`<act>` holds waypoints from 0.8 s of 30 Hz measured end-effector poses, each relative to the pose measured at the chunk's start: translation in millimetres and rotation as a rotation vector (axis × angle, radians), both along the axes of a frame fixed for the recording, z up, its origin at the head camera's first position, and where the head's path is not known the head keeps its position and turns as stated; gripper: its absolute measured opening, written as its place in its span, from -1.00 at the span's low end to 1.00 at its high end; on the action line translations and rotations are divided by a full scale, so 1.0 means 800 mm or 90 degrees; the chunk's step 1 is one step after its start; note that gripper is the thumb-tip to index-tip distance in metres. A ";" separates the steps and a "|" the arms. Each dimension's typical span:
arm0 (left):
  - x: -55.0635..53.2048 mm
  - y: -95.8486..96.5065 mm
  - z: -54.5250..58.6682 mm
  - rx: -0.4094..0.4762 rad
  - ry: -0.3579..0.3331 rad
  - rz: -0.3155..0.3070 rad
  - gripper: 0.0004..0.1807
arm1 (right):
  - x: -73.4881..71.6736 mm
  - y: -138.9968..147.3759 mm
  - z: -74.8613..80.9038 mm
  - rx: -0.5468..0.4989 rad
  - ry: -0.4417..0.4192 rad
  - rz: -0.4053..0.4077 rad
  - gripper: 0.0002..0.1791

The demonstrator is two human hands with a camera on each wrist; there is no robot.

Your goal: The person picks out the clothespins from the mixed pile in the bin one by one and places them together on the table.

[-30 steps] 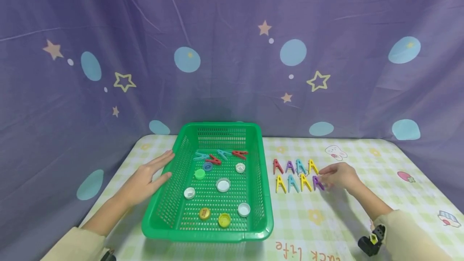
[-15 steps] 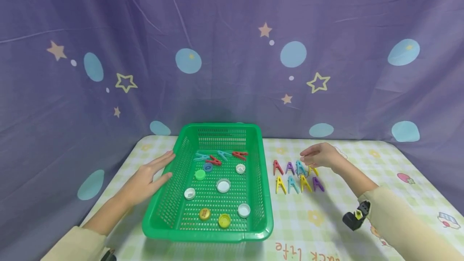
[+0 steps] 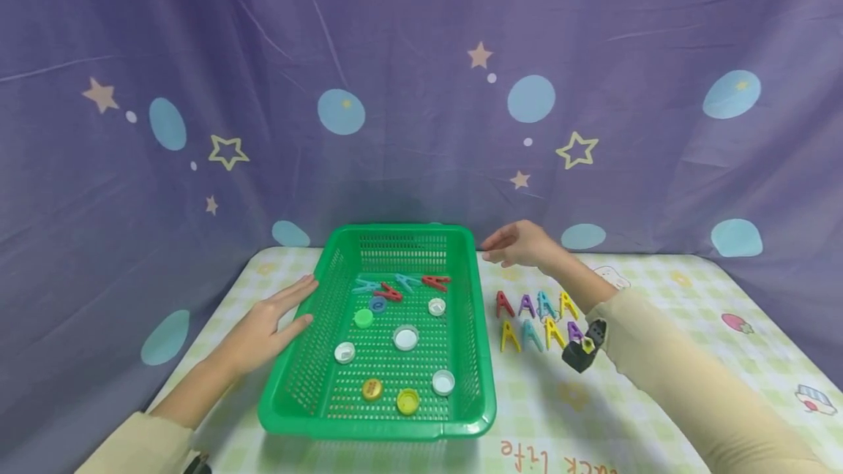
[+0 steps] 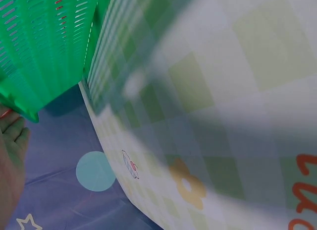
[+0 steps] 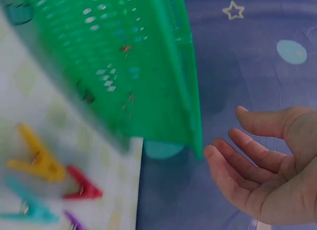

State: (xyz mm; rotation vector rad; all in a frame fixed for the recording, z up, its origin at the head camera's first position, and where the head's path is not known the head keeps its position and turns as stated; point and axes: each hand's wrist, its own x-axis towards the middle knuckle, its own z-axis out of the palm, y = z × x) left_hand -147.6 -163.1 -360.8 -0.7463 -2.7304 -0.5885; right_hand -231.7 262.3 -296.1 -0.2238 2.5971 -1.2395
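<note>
A green plastic basket (image 3: pixel 369 428) stands on the table with several bottle caps and clothespins in it. My left hand (image 3: pixel 263 328) rests against its left side, fingers straight; the left wrist view shows only part of that hand (image 4: pixel 12 155) by the rim. In the air beside the basket's back right corner is my right hand (image 3: pixel 520 246), thumb and fingers apart with nothing between them, as the right wrist view of the hand (image 5: pixel 272 165) confirms. Inside the basket lie a red clothespin (image 3: pixel 435 281), a blue clothespin (image 3: pixel 407 281) and a white cap (image 3: pixel 405 337).
Two rows of clothespins, among them a red one (image 3: pixel 504 304) and a yellow one (image 3: pixel 510 336), lie right of the basket, under my right forearm. The checked tablecloth (image 3: pixel 658 357) covers the table. A purple curtain (image 3: pixel 421 152) hangs behind the table's back edge.
My right hand has left the purple clothespin at the end of the front row, crossing left and away over the rows to the basket's back corner. My left hand stays put.
</note>
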 end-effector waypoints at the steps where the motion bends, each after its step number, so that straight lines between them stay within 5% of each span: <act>1: 0.000 0.000 0.000 0.000 0.001 0.001 -0.42 | -0.002 -0.008 0.004 -0.003 0.003 0.003 -0.71; 12: 0.004 -0.003 -0.005 0.003 0.012 0.002 -0.42 | -0.021 -0.084 0.009 -0.017 -0.055 0.044 -0.71; 24: 0.001 -0.003 -0.005 0.009 0.021 0.000 -0.43 | -0.045 -0.140 -0.007 0.084 -0.077 0.093 -0.65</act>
